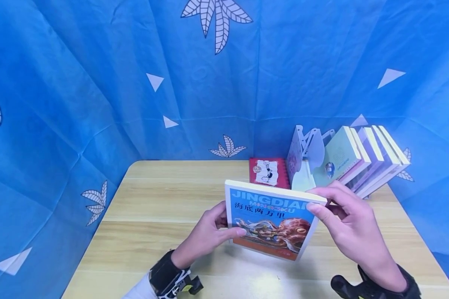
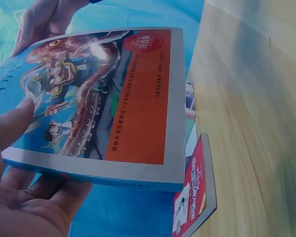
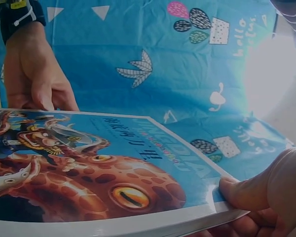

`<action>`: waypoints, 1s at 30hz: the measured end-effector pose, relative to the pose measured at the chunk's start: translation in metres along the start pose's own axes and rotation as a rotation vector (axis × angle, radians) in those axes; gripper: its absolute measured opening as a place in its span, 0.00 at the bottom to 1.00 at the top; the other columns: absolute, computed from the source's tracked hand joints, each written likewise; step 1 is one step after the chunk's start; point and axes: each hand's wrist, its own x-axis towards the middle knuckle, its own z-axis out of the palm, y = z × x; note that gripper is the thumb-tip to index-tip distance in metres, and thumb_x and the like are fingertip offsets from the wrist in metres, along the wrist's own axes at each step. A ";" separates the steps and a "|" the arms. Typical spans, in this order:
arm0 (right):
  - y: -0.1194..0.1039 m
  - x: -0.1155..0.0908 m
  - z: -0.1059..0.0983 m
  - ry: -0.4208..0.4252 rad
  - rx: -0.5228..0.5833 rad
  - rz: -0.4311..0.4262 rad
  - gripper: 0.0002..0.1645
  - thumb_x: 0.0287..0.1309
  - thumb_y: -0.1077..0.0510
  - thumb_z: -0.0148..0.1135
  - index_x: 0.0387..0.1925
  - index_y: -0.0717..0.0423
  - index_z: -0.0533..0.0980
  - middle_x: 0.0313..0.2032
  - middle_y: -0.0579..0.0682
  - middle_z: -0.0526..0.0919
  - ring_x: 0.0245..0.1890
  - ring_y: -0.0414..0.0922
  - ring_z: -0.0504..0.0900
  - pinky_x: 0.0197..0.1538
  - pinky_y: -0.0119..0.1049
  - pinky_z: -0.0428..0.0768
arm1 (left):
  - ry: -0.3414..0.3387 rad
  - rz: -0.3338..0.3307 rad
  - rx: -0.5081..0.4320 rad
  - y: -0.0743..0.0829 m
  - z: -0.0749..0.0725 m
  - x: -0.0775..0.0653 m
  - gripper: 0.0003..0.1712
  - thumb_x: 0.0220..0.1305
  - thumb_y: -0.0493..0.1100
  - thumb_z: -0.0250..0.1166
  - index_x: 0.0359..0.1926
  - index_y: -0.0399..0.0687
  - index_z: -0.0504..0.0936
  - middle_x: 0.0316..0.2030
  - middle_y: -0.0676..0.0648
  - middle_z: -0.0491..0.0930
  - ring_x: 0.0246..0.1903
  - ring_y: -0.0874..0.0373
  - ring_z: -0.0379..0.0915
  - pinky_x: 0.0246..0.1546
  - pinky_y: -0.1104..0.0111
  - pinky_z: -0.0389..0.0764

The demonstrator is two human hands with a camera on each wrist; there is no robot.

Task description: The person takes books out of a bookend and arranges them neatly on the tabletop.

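Observation:
Both hands hold a paperback book (image 1: 269, 220) with a blue cover, an orange band and a reddish-brown octopus, its front turned up toward the head camera. My left hand (image 1: 209, 228) grips the left edge, thumb on the cover and fingers behind. At the upper right corner, my right hand (image 1: 348, 224) pinches the book between thumb and fingers. In the left wrist view the book (image 2: 89, 98) is raised above the wooden table, its spine edge over the left fingers. The right wrist view shows the right thumb pressing the corner of the cover (image 3: 138, 182).
A red book (image 1: 269, 172) lies flat at the table's back edge. Beside it stands a pale book rack (image 1: 316, 151), with several books (image 1: 374, 158) leaning to the right. A blue patterned curtain (image 1: 194, 83) hangs behind the wooden table (image 1: 153, 216).

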 end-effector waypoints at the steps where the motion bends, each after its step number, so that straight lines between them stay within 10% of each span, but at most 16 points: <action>1: 0.000 0.000 0.001 0.000 0.005 -0.005 0.18 0.54 0.80 0.68 0.45 0.65 0.84 0.34 0.44 0.80 0.25 0.35 0.71 0.19 0.29 0.65 | 0.001 -0.007 0.000 0.000 0.000 -0.001 0.34 0.64 0.47 0.75 0.69 0.56 0.75 0.55 0.45 0.88 0.45 0.58 0.88 0.46 0.67 0.89; 13: 0.000 -0.002 0.002 -0.019 -0.007 -0.021 0.21 0.52 0.81 0.68 0.46 0.63 0.84 0.35 0.42 0.79 0.27 0.35 0.71 0.20 0.28 0.66 | -0.075 0.002 -0.027 0.001 -0.006 -0.007 0.30 0.71 0.46 0.69 0.71 0.51 0.75 0.60 0.42 0.86 0.54 0.50 0.87 0.55 0.62 0.88; 30: 0.002 0.008 0.005 -0.031 0.066 -0.009 0.26 0.52 0.81 0.68 0.53 0.66 0.81 0.43 0.39 0.84 0.34 0.32 0.78 0.29 0.23 0.77 | 0.035 0.067 0.004 0.007 -0.010 -0.011 0.26 0.72 0.45 0.68 0.69 0.50 0.77 0.58 0.43 0.87 0.50 0.57 0.88 0.51 0.65 0.89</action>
